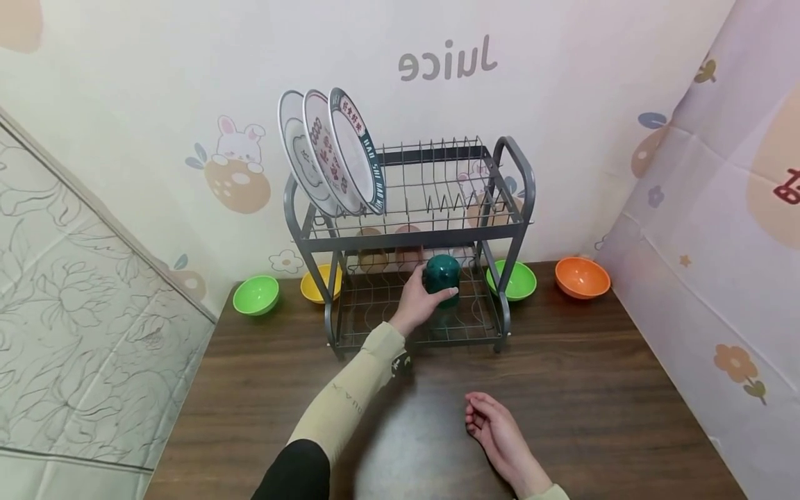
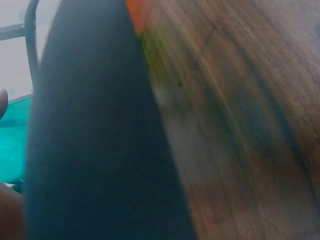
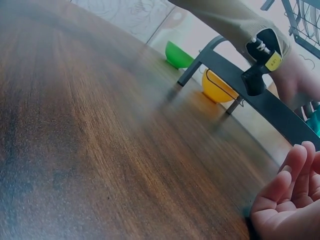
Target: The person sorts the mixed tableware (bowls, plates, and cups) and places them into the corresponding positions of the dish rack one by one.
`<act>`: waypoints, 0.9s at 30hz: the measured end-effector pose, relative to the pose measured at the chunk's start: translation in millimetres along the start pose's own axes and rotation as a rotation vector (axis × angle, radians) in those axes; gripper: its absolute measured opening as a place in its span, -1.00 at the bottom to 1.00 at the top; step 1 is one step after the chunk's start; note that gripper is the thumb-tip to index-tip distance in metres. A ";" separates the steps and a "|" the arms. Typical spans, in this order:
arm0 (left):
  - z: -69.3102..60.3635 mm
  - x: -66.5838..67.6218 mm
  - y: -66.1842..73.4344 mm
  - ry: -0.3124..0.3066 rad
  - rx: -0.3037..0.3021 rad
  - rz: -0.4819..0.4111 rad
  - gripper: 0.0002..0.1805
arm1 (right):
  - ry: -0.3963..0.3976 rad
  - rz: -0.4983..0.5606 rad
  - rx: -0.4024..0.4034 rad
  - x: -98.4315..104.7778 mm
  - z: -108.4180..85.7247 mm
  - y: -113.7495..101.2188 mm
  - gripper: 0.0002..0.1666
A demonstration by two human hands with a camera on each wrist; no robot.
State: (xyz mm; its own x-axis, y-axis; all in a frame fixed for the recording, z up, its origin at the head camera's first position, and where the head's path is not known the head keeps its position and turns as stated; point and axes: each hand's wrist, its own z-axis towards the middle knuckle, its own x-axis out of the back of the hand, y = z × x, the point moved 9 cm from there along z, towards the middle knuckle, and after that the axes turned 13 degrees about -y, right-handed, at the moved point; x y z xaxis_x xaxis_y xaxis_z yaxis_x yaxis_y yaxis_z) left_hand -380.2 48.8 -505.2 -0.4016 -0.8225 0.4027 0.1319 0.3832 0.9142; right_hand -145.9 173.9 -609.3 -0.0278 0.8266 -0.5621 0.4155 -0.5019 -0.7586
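A dark teal cup [image 1: 442, 272] is at the lower tier of a grey two-tier dish rack [image 1: 412, 240]. My left hand [image 1: 420, 303] grips it, with the thumb across its near side. Part of the teal cup [image 2: 12, 142] shows at the left edge of the left wrist view. Whether its rim rests on the wires is hidden. Over the table in front of the rack, my right hand [image 1: 500, 437] holds nothing, its fingers loosely curled. The right wrist view shows those same right-hand fingers [image 3: 295, 167] from close by.
Several plates [image 1: 359, 153] lean upright at the upper tier's left end. Brownish cups [image 1: 373, 258] stand at the back of the lower tier. Green [image 1: 255, 296] and yellow bowls [image 1: 321, 283] lie left; another green bowl [image 1: 521, 281] and an orange bowl [image 1: 582, 278] lie right.
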 end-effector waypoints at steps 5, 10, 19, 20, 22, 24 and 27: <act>1.9 1.1 -10.6 -0.005 0.005 -0.050 -0.11 | 0.004 0.002 -0.006 0.6 0.2 1.4 -0.86; 5.0 0.0 -15.2 -0.009 0.001 -0.070 -0.10 | 0.011 -0.006 -0.025 1.2 -0.6 4.1 -0.86; 22.4 -4.9 -13.6 0.000 -0.023 0.000 -0.09 | 0.017 -0.021 -0.011 0.2 0.8 3.8 -0.86; 24.4 -4.6 -13.0 0.003 -0.020 0.002 -0.09 | 0.017 -0.023 -0.007 -0.1 1.2 3.2 -0.86; 28.9 -3.0 -12.0 0.017 -0.016 0.011 -0.09 | 0.017 -0.023 -0.004 -0.4 2.1 2.6 -0.86; 32.5 0.0 -12.6 0.041 0.002 0.021 -0.08 | 0.014 -0.025 -0.001 -0.6 3.0 2.3 -0.87; 36.1 1.6 -13.0 0.068 0.034 0.033 -0.07 | 0.010 -0.034 0.002 -0.5 1.1 1.1 -0.86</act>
State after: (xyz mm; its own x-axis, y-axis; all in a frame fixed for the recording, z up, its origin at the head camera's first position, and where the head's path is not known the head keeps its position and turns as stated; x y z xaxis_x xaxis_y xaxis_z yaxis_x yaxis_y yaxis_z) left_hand -415.2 57.7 -518.1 -0.3346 -0.8355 0.4359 0.1127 0.4238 0.8987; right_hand -146.5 172.7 -610.2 -0.0327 0.8455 -0.5329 0.4125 -0.4743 -0.7778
